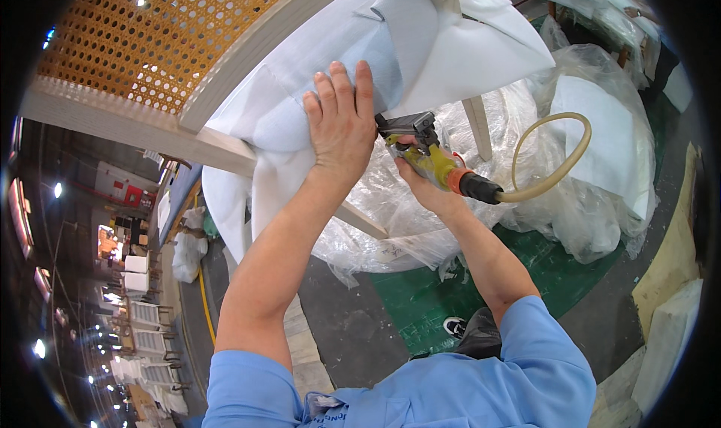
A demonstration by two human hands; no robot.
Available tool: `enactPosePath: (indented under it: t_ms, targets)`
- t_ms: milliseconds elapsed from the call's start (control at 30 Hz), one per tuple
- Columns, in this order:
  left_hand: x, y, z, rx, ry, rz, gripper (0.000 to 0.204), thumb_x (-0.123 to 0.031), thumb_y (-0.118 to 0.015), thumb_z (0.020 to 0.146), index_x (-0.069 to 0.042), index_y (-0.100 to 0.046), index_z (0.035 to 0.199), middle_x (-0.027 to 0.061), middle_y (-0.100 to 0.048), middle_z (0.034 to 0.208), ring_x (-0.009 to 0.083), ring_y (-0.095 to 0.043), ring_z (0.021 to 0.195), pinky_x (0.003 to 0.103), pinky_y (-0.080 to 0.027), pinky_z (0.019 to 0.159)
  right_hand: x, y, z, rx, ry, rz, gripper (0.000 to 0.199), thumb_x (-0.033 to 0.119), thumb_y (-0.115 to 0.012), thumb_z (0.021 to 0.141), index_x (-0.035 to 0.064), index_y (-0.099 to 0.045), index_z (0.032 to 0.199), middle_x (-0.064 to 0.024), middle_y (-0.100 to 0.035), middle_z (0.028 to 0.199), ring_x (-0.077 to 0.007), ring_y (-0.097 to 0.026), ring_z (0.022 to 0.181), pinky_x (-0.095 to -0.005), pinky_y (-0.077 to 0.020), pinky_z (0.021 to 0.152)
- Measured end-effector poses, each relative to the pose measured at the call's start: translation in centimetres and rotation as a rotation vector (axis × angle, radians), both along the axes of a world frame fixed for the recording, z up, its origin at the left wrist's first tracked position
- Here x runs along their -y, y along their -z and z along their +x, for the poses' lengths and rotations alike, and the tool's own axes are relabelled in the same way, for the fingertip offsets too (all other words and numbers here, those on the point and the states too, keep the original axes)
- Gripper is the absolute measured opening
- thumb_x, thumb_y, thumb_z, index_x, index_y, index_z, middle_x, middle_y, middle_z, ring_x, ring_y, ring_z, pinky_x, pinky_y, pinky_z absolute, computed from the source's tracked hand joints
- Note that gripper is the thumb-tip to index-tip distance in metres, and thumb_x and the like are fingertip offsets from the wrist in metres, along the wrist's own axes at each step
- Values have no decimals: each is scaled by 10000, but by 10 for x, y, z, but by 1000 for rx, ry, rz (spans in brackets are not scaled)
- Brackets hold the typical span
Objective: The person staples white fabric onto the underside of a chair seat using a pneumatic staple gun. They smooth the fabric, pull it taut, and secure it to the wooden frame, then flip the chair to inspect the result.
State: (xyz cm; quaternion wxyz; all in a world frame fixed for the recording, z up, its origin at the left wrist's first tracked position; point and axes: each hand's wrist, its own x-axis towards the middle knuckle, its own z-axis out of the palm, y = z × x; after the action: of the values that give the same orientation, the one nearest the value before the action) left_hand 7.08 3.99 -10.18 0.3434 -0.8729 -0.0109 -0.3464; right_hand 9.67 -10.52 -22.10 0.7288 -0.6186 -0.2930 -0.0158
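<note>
My left hand [342, 120] lies flat on the light blue-white padded fabric of a chair seat [300, 90], its fingers stretched out close together. In my right hand [424, 187] is a pneumatic staple gun [429, 157], green and black with an orange-red fitting, gripped by its handle. The gun's nose points at the fabric edge just right of my left hand. A tan air hose [559, 157] loops from its rear end. Above left stands the chair's pale wooden frame [135, 120] with a woven cane panel [165, 37]. White foam sheeting [481, 52] hangs around the seat.
Beneath the chair lies a large round support wrapped in clear plastic film [466, 240]. A plastic bag with white sheets [601, 127] is at the right. Green flooring [420, 300] shows below. Several chairs [146, 315] stand far left, and wrapped goods [593, 0] are at the upper right.
</note>
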Motion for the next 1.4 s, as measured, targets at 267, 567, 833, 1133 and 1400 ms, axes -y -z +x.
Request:
enactPosePath:
  t_ms: [267, 567, 833, 1133, 1400]
  targets:
    - [0, 0, 0, 1, -2, -2, 1067, -232, -875, 641, -47, -368, 1562, 255, -446, 1494, 441, -462, 1346, 552, -339, 1086, -5, 4, 1, -21, -43, 109, 277, 25, -723, 912, 42, -668, 1183, -52, -714, 992, -117, -632, 870, -295, -535, 774]
    - [-3, 0, 2, 2, 1, 11, 1019, -235, -841, 673, -35, -377, 1557, 262, -444, 1504, 448, -465, 1346, 561, -342, 1087, -1, 11, -2, -109, -104, 110, 334, 46, -714, 928, 25, -595, 1239, -68, -693, 1025, -143, -635, 898, -302, -531, 805]
    - [7, -7, -4, -41, 30, -84, 949, -219, -752, 730, -4, -354, 1564, 286, -402, 1538, 468, -437, 1369, 589, -322, 1106, 40, 66, -18, -113, 44, -63, 569, 114, -788, 860, 38, -496, 1343, -94, -694, 1063, -177, -664, 981, -335, -539, 882]
    - [18, -12, -7, -62, 47, -220, 949, -248, -762, 763, 2, -335, 1573, 279, -398, 1541, 468, -407, 1390, 598, -284, 1138, 82, 99, -21, -173, 1, 21, 383, 7, -703, 920, 35, -549, 1270, -58, -646, 1150, -135, -605, 1055, -307, -494, 927]
    - [19, -11, -3, -32, -51, -218, 947, -262, -798, 746, -40, -381, 1566, 242, -432, 1537, 446, -420, 1389, 579, -310, 1132, 134, 98, 27, -319, 39, 257, 553, -92, -653, 883, 66, -449, 1373, -72, -588, 1325, -165, -549, 1233, -321, -422, 1080]
